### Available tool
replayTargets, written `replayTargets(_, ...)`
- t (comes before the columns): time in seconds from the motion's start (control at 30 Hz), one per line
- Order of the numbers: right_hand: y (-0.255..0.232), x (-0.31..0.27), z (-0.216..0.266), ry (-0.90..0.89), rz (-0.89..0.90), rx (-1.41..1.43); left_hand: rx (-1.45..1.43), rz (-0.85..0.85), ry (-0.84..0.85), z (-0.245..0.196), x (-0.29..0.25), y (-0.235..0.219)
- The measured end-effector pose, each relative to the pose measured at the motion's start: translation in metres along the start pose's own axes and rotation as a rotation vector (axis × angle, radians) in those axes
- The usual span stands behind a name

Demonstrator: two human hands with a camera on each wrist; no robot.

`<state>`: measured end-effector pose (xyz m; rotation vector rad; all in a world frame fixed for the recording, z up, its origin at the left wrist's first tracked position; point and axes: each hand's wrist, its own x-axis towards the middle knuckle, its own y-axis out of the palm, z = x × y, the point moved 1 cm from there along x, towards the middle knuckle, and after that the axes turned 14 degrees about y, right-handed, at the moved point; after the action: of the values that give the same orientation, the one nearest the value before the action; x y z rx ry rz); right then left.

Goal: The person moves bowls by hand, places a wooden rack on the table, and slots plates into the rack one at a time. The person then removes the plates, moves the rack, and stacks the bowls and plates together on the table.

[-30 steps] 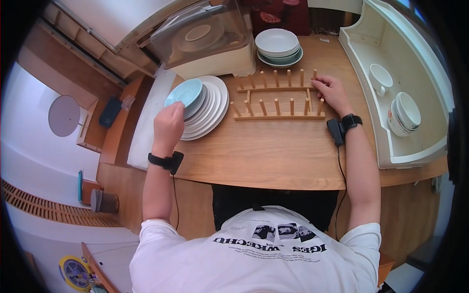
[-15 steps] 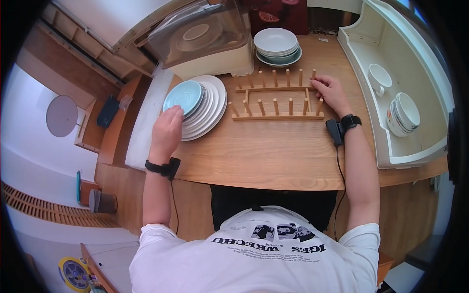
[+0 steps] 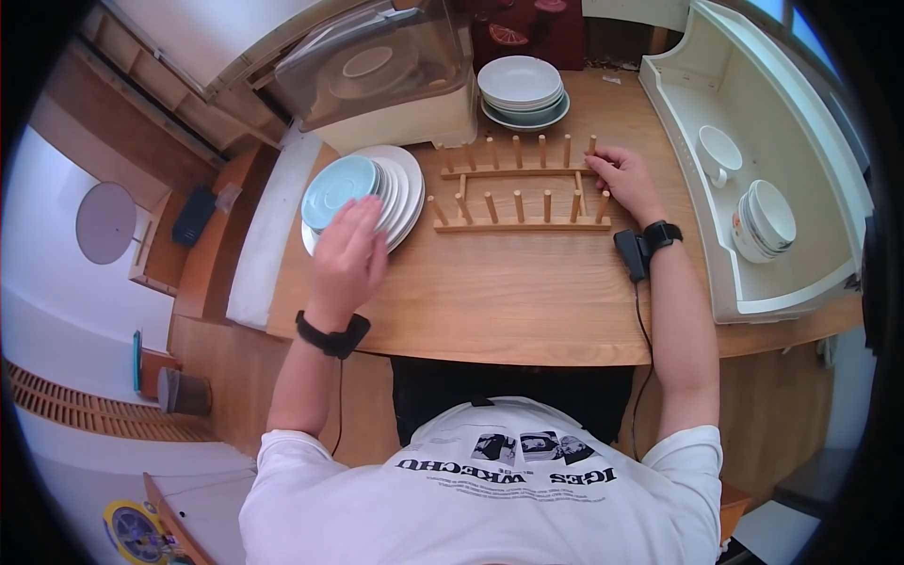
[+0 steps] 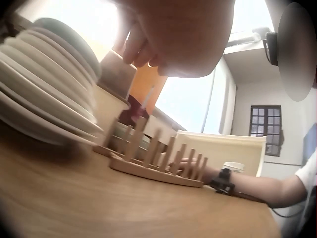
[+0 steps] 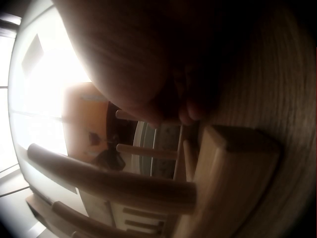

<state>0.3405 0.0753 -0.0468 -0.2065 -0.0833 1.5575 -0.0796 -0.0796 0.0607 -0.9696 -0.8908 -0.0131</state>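
Observation:
A light blue plate (image 3: pixel 337 188) tops a stack of white plates (image 3: pixel 407 202) on the table's left. Over the near right edge of that stack, my left hand (image 3: pixel 347 259) is raised with its fingers straight and holds nothing. In the left wrist view the stack (image 4: pixel 47 79) stands beside the wooden dish rack (image 4: pixel 153 173). My right hand (image 3: pixel 626 179) pinches the right end of the rack's back rail in the head view. The dish rack (image 3: pixel 523 224) has two rows of upright pegs with no plates between them. Shadow darkens the right fingers (image 5: pixel 185 111) in the right wrist view.
White and pale green bowls (image 3: pixel 523 83) are stacked behind the rack. A lidded plastic box (image 3: pixel 405 122) stands at the back left. On the right, a cream open container (image 3: pixel 753 306) holds a cup (image 3: pixel 719 149) and stacked small bowls (image 3: pixel 765 221).
The light blue plate, tilted in my left hand's grip before, now lies flat on the stack. My left hand has let go, straightened and drawn back rightward. The right hand stays at the rack.

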Motion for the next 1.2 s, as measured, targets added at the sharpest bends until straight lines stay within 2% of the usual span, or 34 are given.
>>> replayTargets(0.07, 0.000, 0.000, 0.000, 0.006, 0.000, 0.000, -0.112, -0.001, -0.006, -0.015, 0.017, 0.010)
replayTargets(0.17, 0.002, -0.001, 0.002, 0.008, -0.005, -0.006, -0.352, 0.036, -0.118, -0.023, 0.034, 0.040)
replayTargets(0.27, 0.001, -0.003, 0.004, 0.009, -0.007, -0.019, -0.323, 0.026, -0.138, -0.027, 0.068, 0.074)
replayTargets(0.37, 0.001, -0.005, 0.005, -0.001, -0.001, -0.023, -0.227, 0.089, -0.201, -0.013, 0.078, 0.102)
replayTargets(0.5, 0.001, -0.003, 0.003, 0.016, 0.011, -0.008, -0.283, 0.136, -0.334, -0.005, 0.082, 0.115)
replayTargets(0.6, 0.000, -0.002, 0.001, 0.022, 0.011, 0.001, -0.345, 0.088, -0.349, 0.003, 0.073, 0.122)
replayTargets(0.7, 0.000, 0.001, -0.002, 0.049, 0.008, -0.009, -0.502, -0.028, -0.442, 0.009, 0.065, 0.124)
replayTargets(0.8, 0.000, -0.002, 0.002, 0.029, 0.004, -0.035, -0.958, -0.312, -0.615, 0.017, 0.044, 0.150)
replayTargets(0.9, 0.001, -0.004, 0.003, 0.043, -0.008, -0.041, -1.228, -0.465, -0.731, 0.010, 0.034, 0.161)
replayTargets(1.0, 0.004, -0.011, 0.011, 0.060, -0.016, -0.075, -1.417, -0.501, -0.778, 0.015, 0.038, 0.154)
replayTargets(1.03, 0.004, -0.012, 0.012, 0.056, -0.013, -0.081, -1.346, -0.541, -0.817, 0.011, 0.040, 0.150)
replayTargets(1.2, 0.001, -0.013, 0.014, 0.059, -0.009, -0.087, -1.378, -0.570, -0.856, 0.011, 0.038, 0.152)
